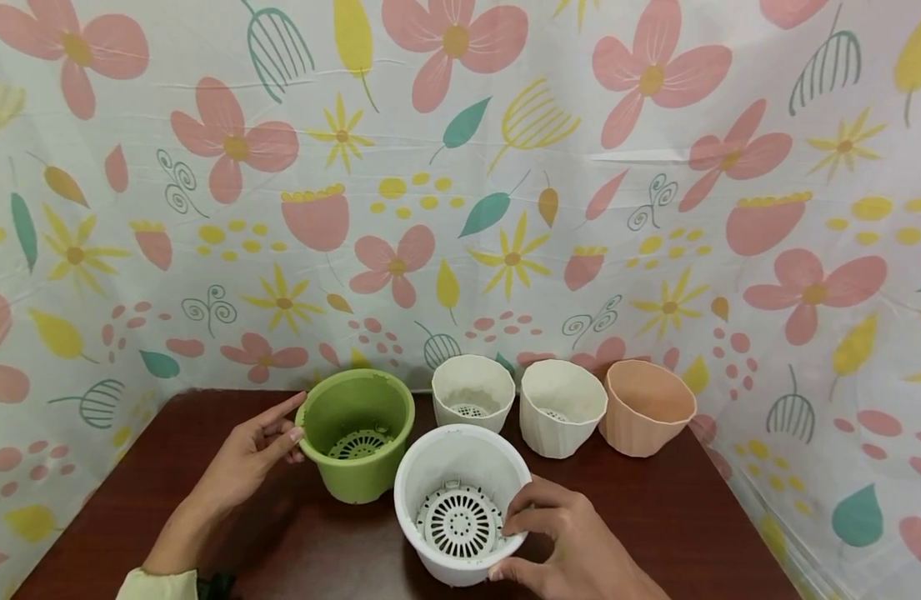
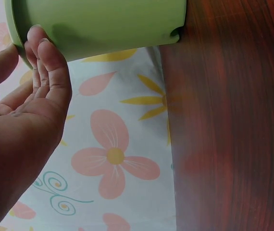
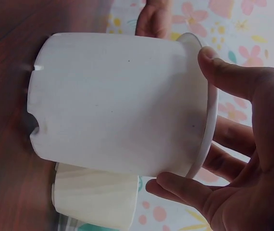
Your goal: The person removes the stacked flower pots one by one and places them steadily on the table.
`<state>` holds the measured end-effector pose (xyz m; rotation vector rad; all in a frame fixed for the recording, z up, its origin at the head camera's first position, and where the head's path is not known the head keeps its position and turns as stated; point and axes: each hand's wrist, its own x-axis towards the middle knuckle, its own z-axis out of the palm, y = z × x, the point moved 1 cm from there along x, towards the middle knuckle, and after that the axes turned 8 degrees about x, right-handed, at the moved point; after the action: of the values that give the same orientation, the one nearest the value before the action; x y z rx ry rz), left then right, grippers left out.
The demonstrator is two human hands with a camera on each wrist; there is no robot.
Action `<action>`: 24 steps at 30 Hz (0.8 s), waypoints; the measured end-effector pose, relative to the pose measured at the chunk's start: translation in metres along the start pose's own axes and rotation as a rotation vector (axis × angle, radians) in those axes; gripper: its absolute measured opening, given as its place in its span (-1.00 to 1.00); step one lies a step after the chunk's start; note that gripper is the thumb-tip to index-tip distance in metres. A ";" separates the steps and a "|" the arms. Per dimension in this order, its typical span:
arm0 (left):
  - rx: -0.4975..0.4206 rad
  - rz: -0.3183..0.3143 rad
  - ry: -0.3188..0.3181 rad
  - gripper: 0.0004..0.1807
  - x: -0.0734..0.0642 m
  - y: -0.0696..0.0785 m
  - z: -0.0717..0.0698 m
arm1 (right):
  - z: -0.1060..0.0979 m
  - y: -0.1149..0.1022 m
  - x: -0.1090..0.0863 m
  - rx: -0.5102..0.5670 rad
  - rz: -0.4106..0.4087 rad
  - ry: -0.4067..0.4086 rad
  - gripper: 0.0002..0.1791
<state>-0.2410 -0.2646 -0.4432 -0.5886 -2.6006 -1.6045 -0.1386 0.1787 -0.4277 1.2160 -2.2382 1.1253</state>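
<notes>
A green plant pot (image 1: 358, 479) with a slotted base inside stands on the table at the middle left. My left hand (image 1: 259, 446) holds its rim at the left side, thumb and fingers around the edge. In the left wrist view the green pot's side (image 2: 108, 29) rises beside my fingers. Nearer to me is a larger white plant pot (image 1: 460, 571), its mouth tipped toward me, with a round slotted grate inside. My right hand (image 1: 568, 533) grips its rim at the right. The right wrist view shows the white pot's smooth side (image 3: 118, 101) and notched bottom edge.
Behind the white pot stand two smaller cream faceted pots (image 1: 473, 375) (image 1: 558, 437) and a peach one (image 1: 640, 433) in a row. They sit on a dark red-brown table (image 1: 280, 533). A floral cloth (image 1: 445, 275) hangs right behind the table.
</notes>
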 end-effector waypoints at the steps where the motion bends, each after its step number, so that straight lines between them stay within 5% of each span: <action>1: 0.001 0.001 -0.001 -0.36 0.000 0.000 0.000 | 0.000 0.000 0.000 0.001 0.004 -0.002 -0.72; 24: 0.022 -0.034 0.009 -0.37 -0.001 0.002 -0.001 | -0.001 0.004 -0.001 0.005 0.069 -0.034 -0.75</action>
<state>-0.2392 -0.2645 -0.4412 -0.5372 -2.6324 -1.5815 -0.1415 0.1812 -0.4297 1.1767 -2.3197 1.1449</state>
